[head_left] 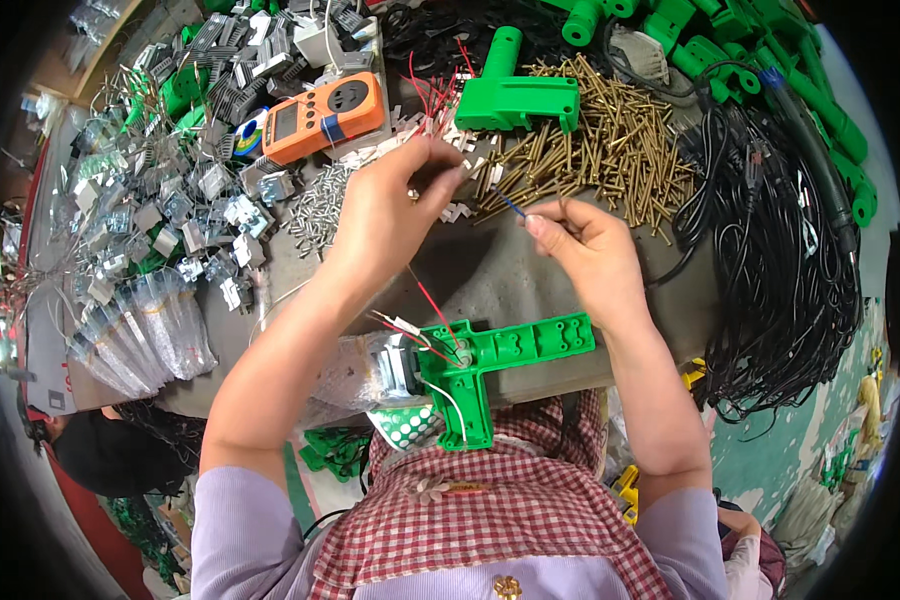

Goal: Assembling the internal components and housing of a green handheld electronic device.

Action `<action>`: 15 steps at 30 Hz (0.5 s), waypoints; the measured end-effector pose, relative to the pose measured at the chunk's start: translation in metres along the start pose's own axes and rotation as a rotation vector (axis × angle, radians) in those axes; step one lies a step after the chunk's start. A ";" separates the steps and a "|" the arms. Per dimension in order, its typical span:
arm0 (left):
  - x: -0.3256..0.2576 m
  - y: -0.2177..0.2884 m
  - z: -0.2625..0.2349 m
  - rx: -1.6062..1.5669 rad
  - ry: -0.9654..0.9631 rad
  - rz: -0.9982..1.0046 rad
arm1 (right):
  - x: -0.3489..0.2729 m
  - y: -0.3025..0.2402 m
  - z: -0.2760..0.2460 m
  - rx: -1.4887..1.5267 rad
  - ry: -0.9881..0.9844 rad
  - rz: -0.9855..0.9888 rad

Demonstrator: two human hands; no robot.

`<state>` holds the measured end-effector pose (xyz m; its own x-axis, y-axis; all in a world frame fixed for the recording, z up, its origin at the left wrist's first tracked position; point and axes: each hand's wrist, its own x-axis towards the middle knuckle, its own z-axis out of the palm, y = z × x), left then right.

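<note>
My left hand (pixel 395 205) reaches over small white connector pieces (pixel 375 153) with its fingers curled together; whatever they hold is hidden behind them. Between thumb and fingertips, my right hand (pixel 590 250) pinches a thin blue wire (pixel 510 204) that points toward the left hand. Below both hands, an open green plastic housing (pixel 530 343) lies at the table's near edge. Red wires (pixel 427 296) rise from it, and a white wire (pixel 450 400) runs down inside. A grey-and-clear part (pixel 398 368) sits against its left side.
An orange meter (pixel 323 117) lies behind silver screws (pixel 317 205). Long brass screws (pixel 620 140) pile beside another green housing (pixel 518 90). Black cables (pixel 760 250) hang over the right edge. Metal-and-wire parts (pixel 170 215) and clear bags (pixel 150 335) crowd the left.
</note>
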<state>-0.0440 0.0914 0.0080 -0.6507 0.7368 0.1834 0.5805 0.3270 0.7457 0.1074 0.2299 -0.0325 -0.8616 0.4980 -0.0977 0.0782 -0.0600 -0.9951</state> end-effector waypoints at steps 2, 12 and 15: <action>-0.014 0.006 -0.009 -0.188 -0.056 -0.092 | -0.003 -0.007 0.005 -0.054 0.047 -0.070; -0.036 0.018 -0.025 -0.692 -0.178 -0.178 | -0.029 -0.042 0.022 -0.321 0.054 -0.095; -0.039 0.023 -0.028 -0.682 -0.157 -0.192 | -0.031 -0.050 0.029 -0.316 -0.007 -0.141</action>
<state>-0.0190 0.0530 0.0361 -0.6027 0.7966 -0.0469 -0.0048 0.0552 0.9985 0.1161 0.1925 0.0209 -0.8783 0.4764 0.0400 0.1084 0.2801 -0.9538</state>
